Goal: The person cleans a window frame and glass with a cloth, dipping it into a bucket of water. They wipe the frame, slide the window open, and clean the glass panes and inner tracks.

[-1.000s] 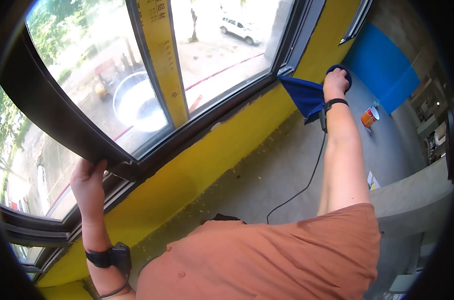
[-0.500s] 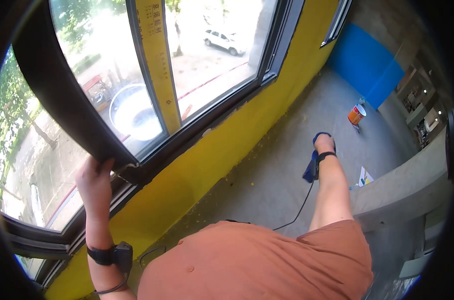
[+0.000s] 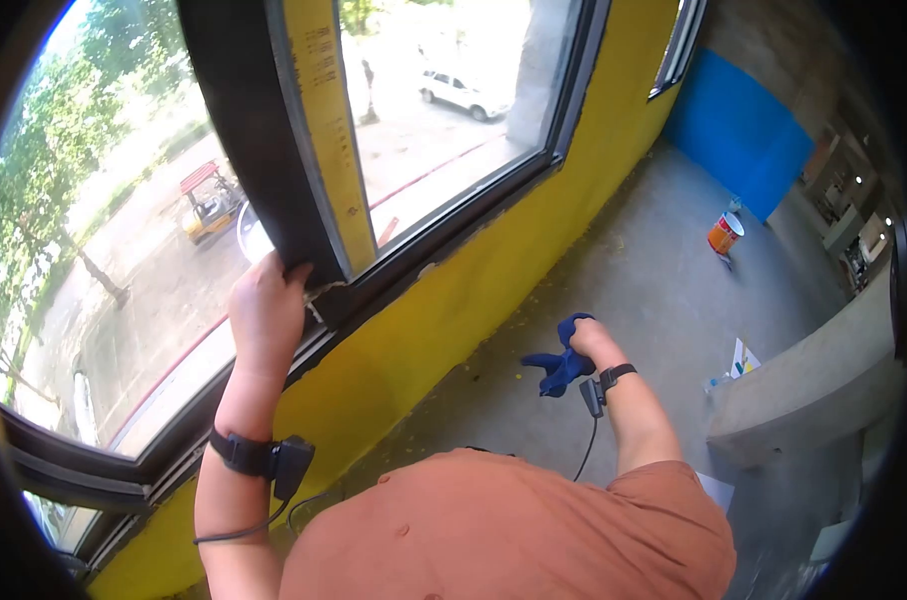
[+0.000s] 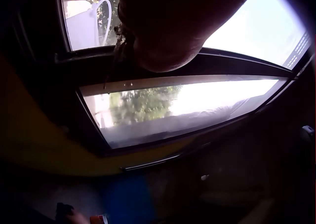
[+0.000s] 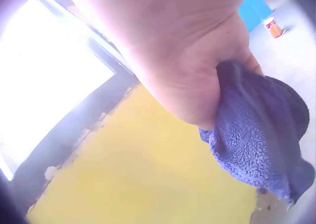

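My left hand point(image 3: 266, 315) grips the lower end of the dark window sash point(image 3: 249, 130), thumb on its near face and the other fingers mostly hidden. In the left wrist view this hand point(image 4: 168, 41) is a dark shape over the frame. A blue terry cloth point(image 3: 566, 365) hangs bunched from my right hand point(image 3: 594, 340), held out over the floor. Up close in the right wrist view, the cloth point(image 5: 252, 135) bulges out of the curled hand point(image 5: 182, 61), with a loose corner drooping.
Below the window runs a yellow wall point(image 3: 424, 320). An orange paint can point(image 3: 726, 233) stands on the grey floor point(image 3: 624, 270), near a blue panel point(image 3: 739, 130). A concrete ledge point(image 3: 804, 370) curves at the right. Cables lead from both wrist cameras.
The sash has slid right along its track, my left hand moving with it. My right hand has come down and back from beside the far window frame, still holding the cloth.
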{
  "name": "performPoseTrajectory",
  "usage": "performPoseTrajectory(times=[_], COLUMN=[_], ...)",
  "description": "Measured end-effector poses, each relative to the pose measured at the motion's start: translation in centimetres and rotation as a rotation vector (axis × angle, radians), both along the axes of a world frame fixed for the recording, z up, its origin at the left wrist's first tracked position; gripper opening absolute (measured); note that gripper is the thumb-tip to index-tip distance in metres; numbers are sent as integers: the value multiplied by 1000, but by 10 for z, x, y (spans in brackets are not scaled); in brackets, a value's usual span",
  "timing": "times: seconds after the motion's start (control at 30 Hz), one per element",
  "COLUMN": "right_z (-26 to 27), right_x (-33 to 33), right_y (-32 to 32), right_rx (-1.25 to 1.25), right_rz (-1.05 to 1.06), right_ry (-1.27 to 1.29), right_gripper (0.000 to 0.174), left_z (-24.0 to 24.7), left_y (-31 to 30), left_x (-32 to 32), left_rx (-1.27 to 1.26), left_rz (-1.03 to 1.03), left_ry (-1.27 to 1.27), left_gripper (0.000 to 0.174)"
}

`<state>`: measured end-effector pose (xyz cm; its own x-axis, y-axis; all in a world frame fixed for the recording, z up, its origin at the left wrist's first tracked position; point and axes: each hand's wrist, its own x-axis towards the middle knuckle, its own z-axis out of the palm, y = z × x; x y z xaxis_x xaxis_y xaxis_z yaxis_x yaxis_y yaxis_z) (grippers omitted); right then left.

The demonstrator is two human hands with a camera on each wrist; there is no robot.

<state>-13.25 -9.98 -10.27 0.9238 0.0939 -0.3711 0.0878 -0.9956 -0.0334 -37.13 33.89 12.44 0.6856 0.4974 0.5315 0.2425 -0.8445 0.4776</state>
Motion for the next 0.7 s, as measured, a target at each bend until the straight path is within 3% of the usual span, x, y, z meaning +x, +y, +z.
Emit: performPoseTrajectory(times=[0.1,0.4,0.53,0.7], right_z=[10,81,96,139], right_x=[-9,-45,-58,-90], right_y=[30,108,142,178], right_rx=[97,548,746,905], right_rz=[131,284,444,572], right_ry=[-13,42,69,101], right_gripper=[37,60,35,31], left_z=[7,-1,-12,-53], left_y=[-8,-9,1,10], left_x=[9,19,4,-23], left_rx=[58,114,35,58], left_rz=[-4,-52,-132,-116], left_ry=[39,9,59,156], left_gripper=[22,22,14,13])
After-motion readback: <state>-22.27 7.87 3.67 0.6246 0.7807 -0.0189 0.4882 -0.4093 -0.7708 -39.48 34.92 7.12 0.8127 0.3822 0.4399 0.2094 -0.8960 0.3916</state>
